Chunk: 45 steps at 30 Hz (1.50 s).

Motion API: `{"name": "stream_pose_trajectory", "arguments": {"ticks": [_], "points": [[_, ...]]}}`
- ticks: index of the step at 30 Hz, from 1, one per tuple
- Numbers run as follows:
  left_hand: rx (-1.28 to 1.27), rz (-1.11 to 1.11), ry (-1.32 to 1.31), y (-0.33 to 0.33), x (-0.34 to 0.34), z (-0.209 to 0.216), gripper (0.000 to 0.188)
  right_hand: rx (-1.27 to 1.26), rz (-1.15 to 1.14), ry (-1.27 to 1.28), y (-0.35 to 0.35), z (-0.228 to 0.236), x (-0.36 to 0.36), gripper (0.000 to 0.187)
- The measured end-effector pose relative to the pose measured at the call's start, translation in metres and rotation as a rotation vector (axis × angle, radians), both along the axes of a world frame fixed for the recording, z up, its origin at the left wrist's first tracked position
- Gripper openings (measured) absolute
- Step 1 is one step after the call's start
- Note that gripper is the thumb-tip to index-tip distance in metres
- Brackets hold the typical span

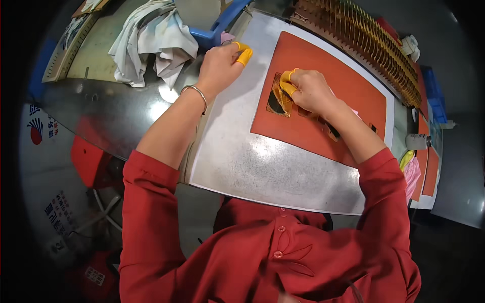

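My right hand (311,92) leans over an orange-red sheet (316,55) that lies on a white board (237,161). Yellow covers sit on its thumb and finger, which are pinched on a thin gold piece (285,103). This piece is raised at a tilt over a black-and-gold patterned patch (275,104) at the sheet's left edge. More dark and gold patches are partly hidden beneath my right forearm. To the left, off the sheet, my left hand (218,68) has its yellow-covered fingertips drawn together; whatever is between them, if anything, is too small to make out.
A brown rack (348,45) filled with several gold-edged pieces runs along the far right. Beyond my left hand are a blue bin (209,36) and a crumpled white cloth (151,43). A grey bottle (418,142) stands at right, and a red stool (88,159) is at lower left.
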<state>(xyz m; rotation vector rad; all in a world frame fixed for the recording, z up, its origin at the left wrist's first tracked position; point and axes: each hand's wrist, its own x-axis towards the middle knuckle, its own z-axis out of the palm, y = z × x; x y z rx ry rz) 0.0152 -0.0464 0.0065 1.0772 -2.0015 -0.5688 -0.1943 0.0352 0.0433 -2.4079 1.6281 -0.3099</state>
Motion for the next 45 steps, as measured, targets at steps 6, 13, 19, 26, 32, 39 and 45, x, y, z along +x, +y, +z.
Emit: {"name": "stream_pose_trajectory", "arguments": {"ticks": [6,13,19,26,32,39,45], "points": [[-0.056,-0.023,-0.018,-0.001,0.001,-0.004,0.02,-0.056,0.066,0.013,0.008,-0.008,-0.006,0.01],[0.023,-0.008,0.037,0.001,-0.002,0.0,0.019,0.023,0.145,-0.023,0.035,0.001,0.0,0.008],[-0.45,-0.053,0.329,0.021,0.009,0.05,0.011,0.358,-0.224,-0.854,-0.006,0.058,0.001,0.011],[-0.499,0.39,0.493,-0.005,0.049,0.086,0.065,0.382,-0.132,-1.827,-0.088,0.133,0.043,0.016],[-0.08,0.251,0.337,-0.037,0.047,0.079,0.079,0.483,-0.003,-1.994,-0.147,0.129,0.079,0.017],[-0.002,0.35,0.303,-0.034,0.044,0.087,0.068,0.525,0.171,-1.945,-0.157,0.123,0.079,0.017],[0.005,0.363,0.314,-0.041,0.047,0.082,0.065,0.562,0.177,-1.948,-0.157,0.127,0.082,0.018]]}}
